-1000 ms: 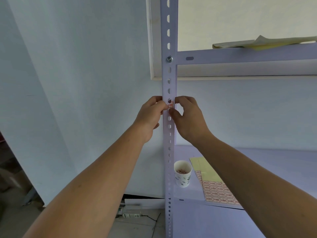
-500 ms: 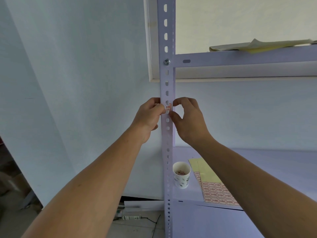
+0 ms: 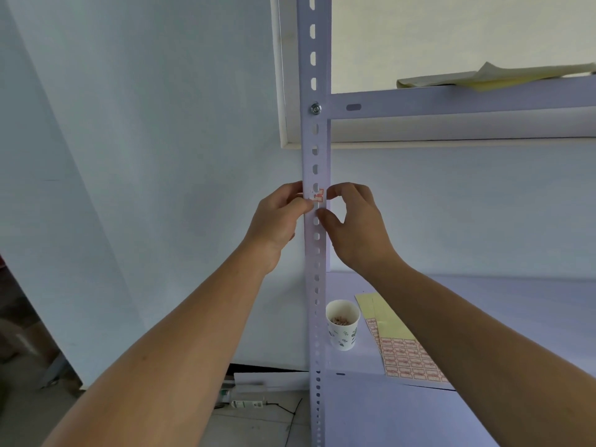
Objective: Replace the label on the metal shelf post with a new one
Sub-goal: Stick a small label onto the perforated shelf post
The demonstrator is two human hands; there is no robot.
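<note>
A small white label with red print [image 3: 318,195] sits on the front of the perforated metal shelf post [image 3: 314,150], looking slightly crumpled. My left hand [image 3: 277,221] wraps the post's left edge, its thumb pressing the label's left part. My right hand [image 3: 354,227] is on the post's right side. Its index fingertip is at the label's right edge, and its thumb rests on the post just below, apart from the finger. A sheet of red-printed labels [image 3: 406,356] on yellow backing lies on the lower shelf [image 3: 516,304].
A paper cup [image 3: 342,327] holding small scraps stands on the lower shelf beside the post. Yellow backing paper [image 3: 496,75] lies on the upper shelf [image 3: 451,101]. A white wall is to the left. A power strip [image 3: 246,404] and cable lie on the floor.
The view has shifted slightly. My right thumb and index finger have spread apart a little around the label; my left thumb stays on it.
</note>
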